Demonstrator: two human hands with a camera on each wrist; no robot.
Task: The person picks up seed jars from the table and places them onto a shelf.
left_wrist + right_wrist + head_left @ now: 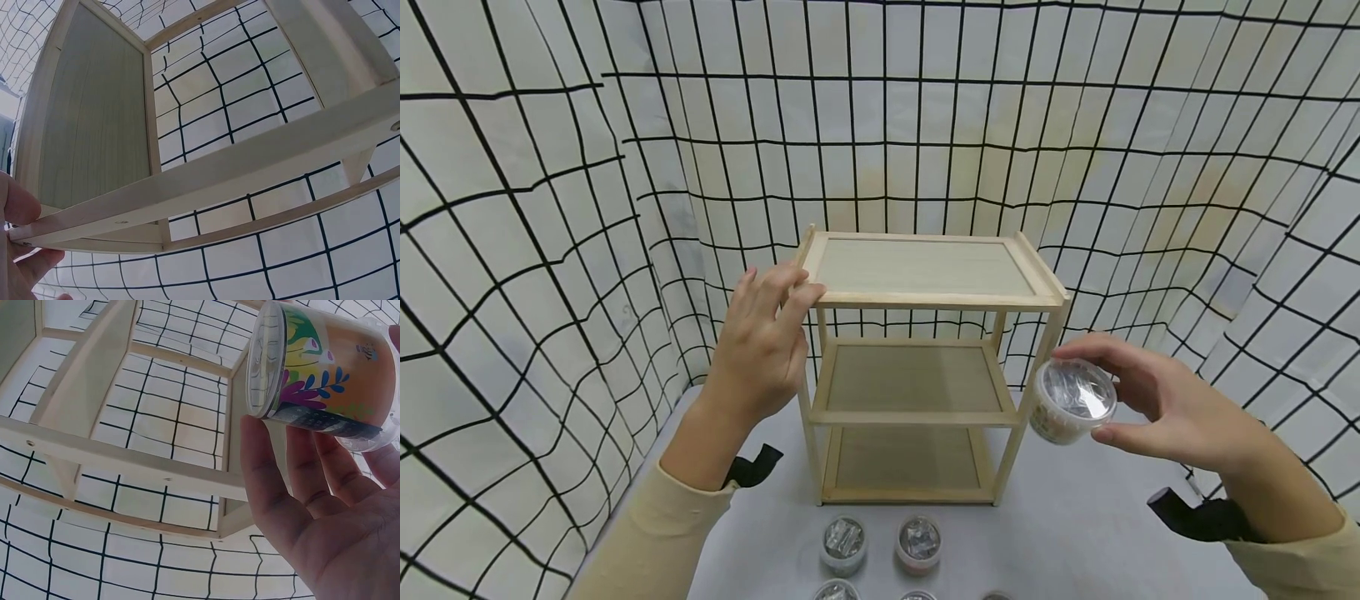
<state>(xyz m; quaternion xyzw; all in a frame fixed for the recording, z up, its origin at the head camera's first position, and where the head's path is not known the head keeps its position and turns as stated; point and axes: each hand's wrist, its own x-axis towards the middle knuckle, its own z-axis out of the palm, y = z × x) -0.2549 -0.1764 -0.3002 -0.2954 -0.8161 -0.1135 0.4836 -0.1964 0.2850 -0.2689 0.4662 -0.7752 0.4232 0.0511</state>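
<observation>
A light wooden three-tier shelf (pixel 925 300) stands on the grey table, its tiers bare. My left hand (pixel 765 337) rests at the shelf's top left front corner, fingers straight against the rail; in the left wrist view its fingertips (pixel 19 209) touch the wooden frame (pixel 206 181). My right hand (pixel 1157 400) holds a small clear-lidded plastic cup (pixel 1070 400) tilted on its side, just right of the shelf's front right post. The right wrist view shows this cup (pixel 325 375) with an orange floral label, gripped between thumb and fingers.
Several more small lidded cups (pixel 844 542) (pixel 918 542) sit on the table in front of the shelf. White cloth walls with a black grid (pixel 550 208) close in the left, back and right sides.
</observation>
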